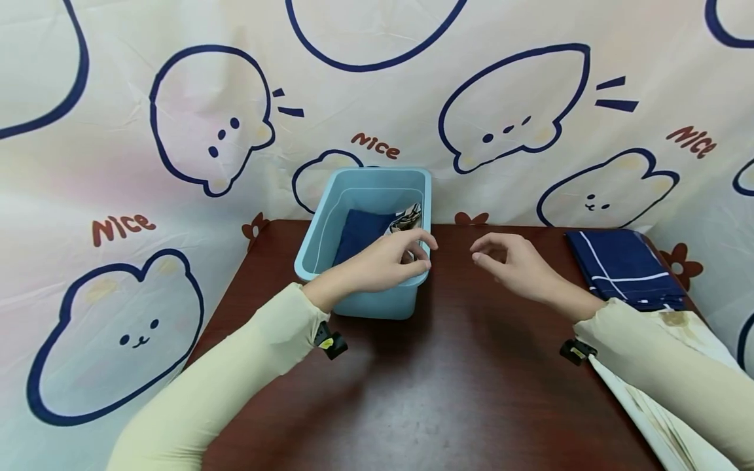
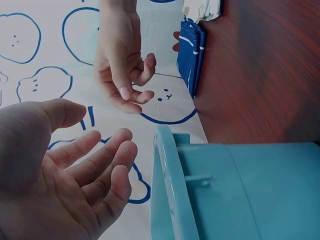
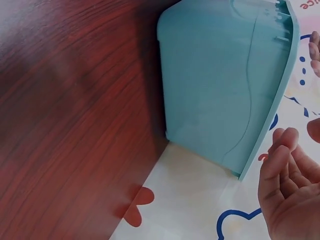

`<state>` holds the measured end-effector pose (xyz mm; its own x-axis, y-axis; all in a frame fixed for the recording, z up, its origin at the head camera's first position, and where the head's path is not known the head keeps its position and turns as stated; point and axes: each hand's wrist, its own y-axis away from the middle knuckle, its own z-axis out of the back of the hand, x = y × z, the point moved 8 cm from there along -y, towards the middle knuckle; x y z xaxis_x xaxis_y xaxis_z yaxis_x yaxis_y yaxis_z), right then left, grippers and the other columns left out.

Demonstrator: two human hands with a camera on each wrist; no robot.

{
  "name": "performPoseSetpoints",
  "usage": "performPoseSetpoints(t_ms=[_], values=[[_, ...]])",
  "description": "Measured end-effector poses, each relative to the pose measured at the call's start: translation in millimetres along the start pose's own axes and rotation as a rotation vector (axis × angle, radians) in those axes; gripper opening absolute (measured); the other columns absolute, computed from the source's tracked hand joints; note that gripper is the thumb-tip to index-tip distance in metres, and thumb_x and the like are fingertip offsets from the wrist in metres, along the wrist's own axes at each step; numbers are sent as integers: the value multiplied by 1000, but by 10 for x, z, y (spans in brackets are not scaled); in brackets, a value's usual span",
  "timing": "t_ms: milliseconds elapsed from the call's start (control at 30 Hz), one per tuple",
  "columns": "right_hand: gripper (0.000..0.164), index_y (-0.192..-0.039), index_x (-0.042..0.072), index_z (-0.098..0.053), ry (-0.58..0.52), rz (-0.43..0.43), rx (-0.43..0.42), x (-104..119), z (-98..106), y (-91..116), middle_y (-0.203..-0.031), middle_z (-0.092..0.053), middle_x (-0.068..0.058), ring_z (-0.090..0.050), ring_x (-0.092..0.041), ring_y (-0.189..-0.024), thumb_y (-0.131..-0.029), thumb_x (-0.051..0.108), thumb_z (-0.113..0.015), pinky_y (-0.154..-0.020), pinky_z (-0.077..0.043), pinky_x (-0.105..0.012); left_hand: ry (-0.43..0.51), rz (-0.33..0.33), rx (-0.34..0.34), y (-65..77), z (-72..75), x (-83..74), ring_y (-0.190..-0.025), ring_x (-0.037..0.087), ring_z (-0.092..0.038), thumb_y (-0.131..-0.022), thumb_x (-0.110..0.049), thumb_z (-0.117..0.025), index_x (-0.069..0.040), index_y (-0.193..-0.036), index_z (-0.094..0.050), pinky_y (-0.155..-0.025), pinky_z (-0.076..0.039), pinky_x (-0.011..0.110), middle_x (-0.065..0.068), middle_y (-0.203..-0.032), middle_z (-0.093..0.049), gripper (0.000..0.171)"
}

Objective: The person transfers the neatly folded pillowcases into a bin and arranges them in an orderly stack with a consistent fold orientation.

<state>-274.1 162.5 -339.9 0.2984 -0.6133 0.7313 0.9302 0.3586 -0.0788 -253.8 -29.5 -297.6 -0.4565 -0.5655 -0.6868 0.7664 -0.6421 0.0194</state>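
In the head view a light blue plastic bin (image 1: 377, 302) stands at the back of the dark red-brown table. Inside it lie a folded navy cloth (image 1: 360, 232) and a patterned cloth (image 1: 408, 218) in black, white and tan. My left hand (image 1: 383, 261) hovers over the bin's right front rim, fingers loosely bent and holding nothing. To the right of the bin, my right hand (image 1: 515, 265) is held above the table, also empty, with its fingers relaxed toward the left hand. The left wrist view shows both palms bare, beside the bin's rim (image 2: 172, 185).
A folded navy cloth with white lines (image 1: 618, 265) lies at the table's back right corner. In front of it, a cream cloth with brown stains (image 1: 677, 386) runs along the right edge, partly under my right arm. A printed curtain (image 1: 365, 98) rises behind the table (image 1: 448, 386).
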Motion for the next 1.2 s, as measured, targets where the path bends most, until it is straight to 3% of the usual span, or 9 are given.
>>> performPoseSetpoints(t_ms=[300,667,1200], values=[[21,-117,9,-66,25,-34,-7,-103,81,46,-104,-71,-13,-59,-19,-62,-103,23,-59,-57,-51,-31,20,-14,25,-87,-125,-72,-113,17,-66,-102,-19,-59,-13,-133,-55,-93,-55,30,6,-126,-67,31],[22,-116,8,-66,75,-31,-13,-225,169,177,-107,-72,-15,-61,-18,-68,-103,24,-59,-58,-52,-30,-3,-9,36,-156,-237,-51,-103,16,-65,-102,-19,-59,-14,-132,-55,-85,-53,27,5,-120,-70,30],[25,-118,5,-66,96,-49,-40,-459,322,347,-107,-73,-18,-65,-7,-70,-104,23,-58,-59,-55,-28,-9,-45,73,-226,-434,-194,-91,12,-62,-102,-19,-59,-14,-131,-56,-78,-50,22,3,-116,-71,30]])
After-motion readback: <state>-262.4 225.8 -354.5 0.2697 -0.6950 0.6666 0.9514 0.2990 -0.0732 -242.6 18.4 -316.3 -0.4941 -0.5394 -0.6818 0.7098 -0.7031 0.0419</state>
